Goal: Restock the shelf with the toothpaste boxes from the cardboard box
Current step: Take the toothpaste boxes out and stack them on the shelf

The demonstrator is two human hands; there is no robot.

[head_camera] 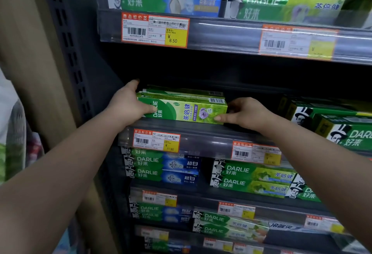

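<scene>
Head view, left hand and right hand gripping toothpaste box ends

Two bare arms show — the left forearm and the right forearm, uncovered along all the length in view. The left hand and the right hand are uncovered too. The nails that can be made out are short — trimmed close to the fingertips.

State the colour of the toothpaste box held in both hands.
The toothpaste box is green, dark to lime; head view.
</scene>
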